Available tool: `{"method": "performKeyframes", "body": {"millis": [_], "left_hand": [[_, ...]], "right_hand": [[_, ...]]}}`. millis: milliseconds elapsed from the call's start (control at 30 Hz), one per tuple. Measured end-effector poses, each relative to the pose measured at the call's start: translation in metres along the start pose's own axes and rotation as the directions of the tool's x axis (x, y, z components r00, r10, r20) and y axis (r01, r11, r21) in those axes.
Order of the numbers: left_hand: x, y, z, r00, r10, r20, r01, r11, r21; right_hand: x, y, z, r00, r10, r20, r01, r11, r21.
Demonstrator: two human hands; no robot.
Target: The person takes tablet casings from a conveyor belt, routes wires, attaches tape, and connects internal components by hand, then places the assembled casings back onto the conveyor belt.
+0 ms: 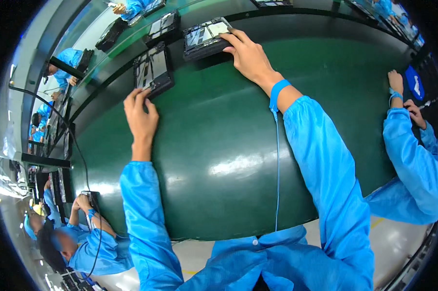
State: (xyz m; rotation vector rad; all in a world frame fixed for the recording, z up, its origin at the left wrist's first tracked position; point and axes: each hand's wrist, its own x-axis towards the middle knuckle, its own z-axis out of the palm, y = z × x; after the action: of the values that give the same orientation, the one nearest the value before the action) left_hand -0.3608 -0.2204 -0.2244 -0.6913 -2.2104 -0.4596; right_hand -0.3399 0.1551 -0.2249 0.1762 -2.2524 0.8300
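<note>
On the green table two shallow black trays lie near its far edge, each holding a flat electronic device with pale silver panels. My left hand (142,116) is at the near end of the left tray (166,83), its curled fingertips on the rim. The right tray (199,52) sits a little further off. My right hand (250,57) grips its right end, fingers over the top and thumb at the near side. A blue wrist strap (278,92) circles my right wrist, and its cord (277,169) runs down toward my body.
Beyond the table's raised edge, more black trays (163,26) stand on a rail. At right, a co-worker's blue sleeves (403,140) reach over the table near a blue object (415,83). Another co-worker (90,242) sits at left. A black cable (78,145) hangs at the left.
</note>
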Motion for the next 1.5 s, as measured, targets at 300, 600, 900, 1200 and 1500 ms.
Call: {"method": "performKeyframes", "body": {"millis": [300,600,900,1200,1500], "left_hand": [[-0.026,0.119,-0.022,0.999,0.023,0.034,-0.009,0.934,-0.357],[-0.035,0.109,-0.001,0.98,-0.18,0.081,0.197,0.865,-0.462],[-0.047,0.141,-0.006,0.946,-0.216,0.242,0.315,0.789,-0.527],[-0.06,0.171,-0.045,0.839,-0.046,0.542,0.38,0.763,-0.524],[-0.116,0.225,-0.121,0.796,0.298,0.526,0.124,0.771,-0.625]], "right_hand": [[-0.031,-0.038,-0.024,0.995,-0.064,0.073,0.055,0.991,0.121],[-0.112,-0.084,-0.07,0.992,-0.125,-0.026,0.126,0.989,0.079],[-0.196,-0.123,-0.115,0.931,0.176,0.321,-0.347,0.702,0.622],[-0.211,-0.151,-0.193,0.685,0.165,0.71,-0.691,0.456,0.561],[-0.15,-0.11,-0.227,0.771,0.152,0.619,-0.527,0.699,0.484]]}}
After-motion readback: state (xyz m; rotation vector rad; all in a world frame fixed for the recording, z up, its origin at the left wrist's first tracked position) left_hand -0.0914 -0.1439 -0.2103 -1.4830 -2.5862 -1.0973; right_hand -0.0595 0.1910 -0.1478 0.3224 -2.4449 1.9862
